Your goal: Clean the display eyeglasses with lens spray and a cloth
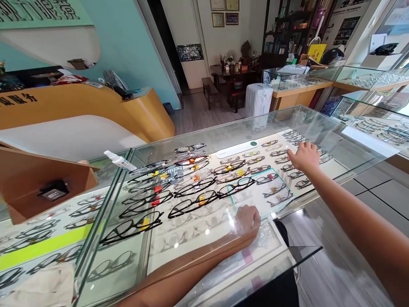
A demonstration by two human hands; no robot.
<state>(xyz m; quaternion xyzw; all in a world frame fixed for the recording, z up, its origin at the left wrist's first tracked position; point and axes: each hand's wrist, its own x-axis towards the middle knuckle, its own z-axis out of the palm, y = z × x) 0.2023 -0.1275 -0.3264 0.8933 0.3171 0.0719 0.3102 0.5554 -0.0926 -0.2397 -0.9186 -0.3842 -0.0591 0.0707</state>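
Right hand (pixel 305 157), fingers spread flat and grasping nothing, rests on the far right glass surface (pixel 345 147); the black spectacle frames (pixel 191 204) lie left, nearer the loosely clenched left hand (pixel 248 221).

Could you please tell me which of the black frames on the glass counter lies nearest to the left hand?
The black frame at the teal-edged card, just beyond the left hand; the other frames lie farther left or back.
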